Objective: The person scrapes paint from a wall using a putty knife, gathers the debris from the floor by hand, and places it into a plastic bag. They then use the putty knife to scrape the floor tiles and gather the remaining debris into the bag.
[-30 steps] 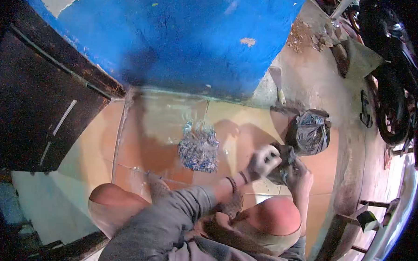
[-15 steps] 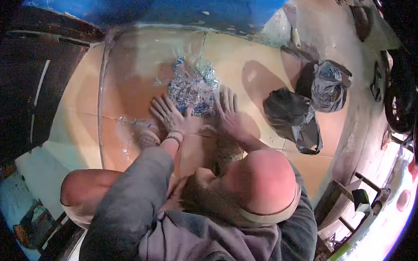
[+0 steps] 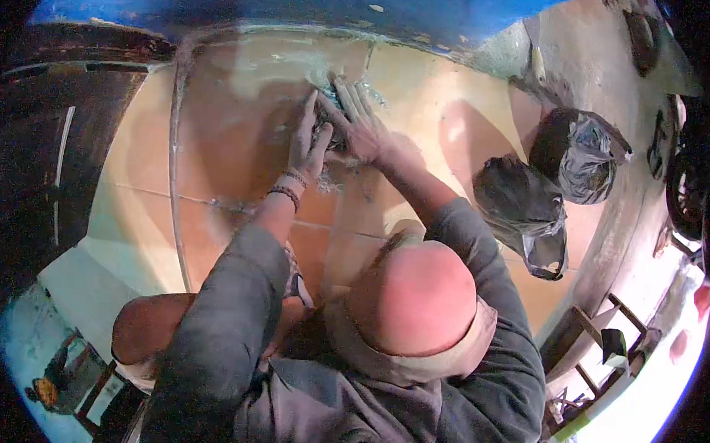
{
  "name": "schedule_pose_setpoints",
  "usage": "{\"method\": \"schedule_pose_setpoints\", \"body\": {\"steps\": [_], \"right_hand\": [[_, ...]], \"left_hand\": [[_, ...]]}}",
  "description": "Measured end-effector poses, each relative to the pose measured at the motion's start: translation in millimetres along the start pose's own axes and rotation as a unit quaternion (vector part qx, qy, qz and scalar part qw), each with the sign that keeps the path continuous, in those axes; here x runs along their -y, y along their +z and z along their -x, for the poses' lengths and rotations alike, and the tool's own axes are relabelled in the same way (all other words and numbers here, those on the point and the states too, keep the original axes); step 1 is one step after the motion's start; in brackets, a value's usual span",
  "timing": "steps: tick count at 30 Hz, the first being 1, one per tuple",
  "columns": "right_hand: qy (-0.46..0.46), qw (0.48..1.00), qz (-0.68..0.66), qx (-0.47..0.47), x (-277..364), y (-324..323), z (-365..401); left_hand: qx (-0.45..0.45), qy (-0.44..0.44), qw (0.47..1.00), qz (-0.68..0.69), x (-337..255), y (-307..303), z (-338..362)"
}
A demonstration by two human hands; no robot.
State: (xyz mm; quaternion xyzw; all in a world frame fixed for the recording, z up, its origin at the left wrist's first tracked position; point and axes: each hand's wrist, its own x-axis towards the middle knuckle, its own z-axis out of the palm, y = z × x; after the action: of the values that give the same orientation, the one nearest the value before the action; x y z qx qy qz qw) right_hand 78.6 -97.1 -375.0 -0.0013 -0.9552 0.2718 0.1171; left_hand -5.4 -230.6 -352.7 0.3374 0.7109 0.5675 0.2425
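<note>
You are crouching over an orange-and-cream tiled floor (image 3: 231, 145), leaning towards the foot of a blue wall (image 3: 301, 1) whose paint is chipping along the bottom edge. Both of your hands are pressing on a small heap of blue-and-silver scraps (image 3: 327, 127), which is lying on the tiles just beside the wall's base and is mostly hidden under your palms.

Your left hand (image 3: 308, 140) is lying against the heap's left side with its fingers straight and close together; it is flat and closing on nothing. Your right hand (image 3: 361, 127) is resting over the top of the heap, fingers splayed and stretching towards the wall. It too is open, only touching the scraps. The two hands are meeting over the heap, nearly touching. Beaded bracelets (image 3: 285, 188) are circling your left wrist, and grey sleeves are covering both arms.

The tiles are looking damp and glossy — light is gleaming off them near your right forearm, and a thin metal strip (image 3: 173, 174) is running along their left edge. Beyond it, a dark wooden panel (image 3: 50, 129) is filling the left side. To your right, two crumpled black plastic bags (image 3: 522, 209) are sitting on the floor, close to each other and well apart from the heap. Past them the tiles are giving way to rough grey concrete (image 3: 608, 240), where a wooden frame (image 3: 584, 330) is standing and a dark tyre (image 3: 685, 196) is showing at the edge.
</note>
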Motion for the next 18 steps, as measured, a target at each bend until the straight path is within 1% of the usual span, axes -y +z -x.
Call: {"method": "schedule_pose_setpoints", "body": {"steps": [1,3,4,5,6,7,9,10,11,13,14,17,18], "right_hand": [[-0.011,1.000,-0.009,-0.005,1,-6,-7],[-0.016,1.000,-0.013,-0.016,-4,-19,-10],[0.046,0.998,0.024,-0.046,-8,-20,-12],[0.110,0.989,0.060,-0.073,-10,-19,-14],[0.115,0.989,0.029,-0.087,-9,-18,-16],[0.117,0.989,0.030,-0.086,-7,-14,-19],[0.000,0.998,-0.039,-0.050,0,-5,-28],[-0.027,0.996,-0.049,-0.076,4,3,-32],[-0.027,0.996,-0.047,-0.076,8,8,-29],[0.004,0.998,0.038,0.052,34,-6,-26],[0.000,0.996,0.071,0.045,35,6,-20],[-0.002,0.993,0.111,0.038,32,31,-2],[0.006,0.995,0.074,0.073,31,28,1]], "left_hand": [[-0.002,0.001,1.000,-0.002,1,-6,1],[-0.077,-0.022,0.996,-0.039,4,-27,2],[-0.075,-0.172,0.977,0.102,3,-40,8],[-0.079,-0.177,0.976,0.101,6,-46,11],[-0.073,-0.148,0.985,0.054,8,-49,14],[-0.062,-0.115,0.991,0.007,10,-51,13],[-0.059,-0.096,0.994,-0.009,13,-53,10],[-0.058,-0.095,0.994,-0.009,14,-54,9],[-0.059,-0.098,0.993,-0.008,15,-56,9],[-0.057,-0.100,0.993,-0.004,18,-57,8],[-0.055,-0.100,0.993,-0.003,18,-56,8],[-0.045,-0.102,0.994,0.000,21,-54,9],[-0.045,-0.104,0.994,0.001,22,-54,9]]}}
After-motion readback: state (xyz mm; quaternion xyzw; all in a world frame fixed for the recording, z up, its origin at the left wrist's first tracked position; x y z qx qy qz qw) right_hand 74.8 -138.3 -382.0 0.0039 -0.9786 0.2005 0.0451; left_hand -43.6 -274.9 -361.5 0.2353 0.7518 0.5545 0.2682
